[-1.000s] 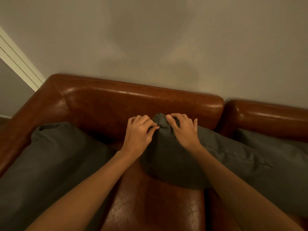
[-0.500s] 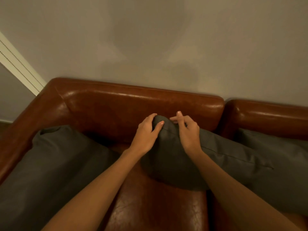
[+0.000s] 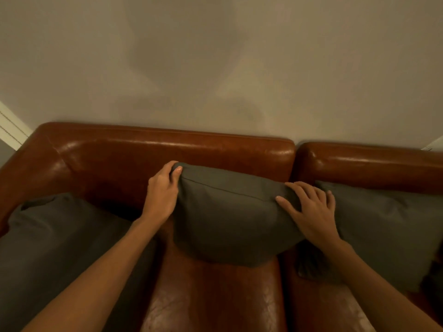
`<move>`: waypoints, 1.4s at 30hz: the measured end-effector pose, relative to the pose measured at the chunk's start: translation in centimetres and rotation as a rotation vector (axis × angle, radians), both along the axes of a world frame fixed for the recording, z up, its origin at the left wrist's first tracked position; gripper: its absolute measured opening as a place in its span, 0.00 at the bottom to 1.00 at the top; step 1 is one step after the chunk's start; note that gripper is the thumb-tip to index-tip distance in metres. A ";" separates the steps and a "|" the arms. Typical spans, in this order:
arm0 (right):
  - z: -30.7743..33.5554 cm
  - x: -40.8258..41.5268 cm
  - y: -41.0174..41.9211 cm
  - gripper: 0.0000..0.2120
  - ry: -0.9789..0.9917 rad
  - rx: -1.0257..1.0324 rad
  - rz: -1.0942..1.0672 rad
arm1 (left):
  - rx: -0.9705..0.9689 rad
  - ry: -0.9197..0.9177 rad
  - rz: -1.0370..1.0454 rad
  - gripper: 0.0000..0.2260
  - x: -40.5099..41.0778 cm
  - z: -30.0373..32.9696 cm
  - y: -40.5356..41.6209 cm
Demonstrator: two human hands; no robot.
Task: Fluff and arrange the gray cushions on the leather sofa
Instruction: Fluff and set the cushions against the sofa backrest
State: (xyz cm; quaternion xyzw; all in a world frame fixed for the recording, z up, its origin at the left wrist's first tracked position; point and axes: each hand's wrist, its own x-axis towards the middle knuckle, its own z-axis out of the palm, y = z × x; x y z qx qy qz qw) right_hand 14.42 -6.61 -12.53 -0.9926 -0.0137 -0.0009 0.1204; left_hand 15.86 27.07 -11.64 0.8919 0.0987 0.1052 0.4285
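Note:
A gray cushion [image 3: 230, 219] leans upright against the backrest of the brown leather sofa [image 3: 167, 152], in the middle of the seat. My left hand [image 3: 161, 192] grips its upper left corner, thumb on the front and fingers behind. My right hand [image 3: 311, 212] lies on its right end with fingers spread and fairly straight. A second gray cushion [image 3: 60, 248] slumps in the sofa's left corner. A third gray cushion [image 3: 388, 226] leans against the right backrest section.
A plain wall [image 3: 215, 68] rises right behind the sofa. The bare leather seat [image 3: 211, 298] shows in front of the middle cushion. A white trim strip [image 3: 12, 130] runs at the far left, beyond the sofa's armrest.
My right hand slid from the cushion's upper left corner along its top to the right end. The middle cushion now stands broader against the backrest. My left hand stays at the left corner.

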 end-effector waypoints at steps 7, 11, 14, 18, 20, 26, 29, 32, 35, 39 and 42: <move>0.4 0.1 -0.8 0.22 0.116 0.493 -0.110 | 0.051 0.003 0.003 0.16 -0.2 0.0 1.5; 1.5 0.5 -1.4 0.08 -0.160 0.530 -0.101 | 0.108 -0.067 -0.033 0.15 0.0 0.7 1.4; 2.7 2.6 -1.7 0.10 -0.270 0.459 -0.062 | 0.161 -0.094 -0.010 0.15 1.7 0.9 2.0; 2.3 5.8 -1.2 0.14 -0.211 0.487 -0.123 | 0.168 0.071 0.035 0.19 4.2 0.3 1.5; 0.3 5.7 -0.2 0.18 -0.162 0.452 -0.156 | 0.193 0.165 0.032 0.22 3.7 -1.1 0.0; -7.0 0.6 6.1 0.26 -0.115 0.154 0.165 | 0.838 -0.105 -0.496 0.25 -1.6 -7.2 -7.3; -10.2 1.5 6.9 0.27 -0.077 -0.005 0.162 | 0.909 -0.060 -0.500 0.27 -0.2 -10.3 -8.5; -11.6 3.8 6.0 0.29 -0.078 -0.037 0.070 | 0.906 -0.025 -0.439 0.28 2.6 -12.2 -7.3; -13.0 5.8 5.2 0.29 -0.086 -0.049 0.100 | 0.944 -0.049 -0.454 0.29 4.9 -13.6 -6.3; -14.5 7.3 5.3 0.29 -0.115 -0.034 0.108 | 0.929 -0.085 -0.433 0.29 6.5 -15.3 -6.2; -15.2 7.7 5.3 0.28 -0.156 0.011 0.111 | 0.926 -0.095 -0.430 0.30 7.2 -15.9 -6.2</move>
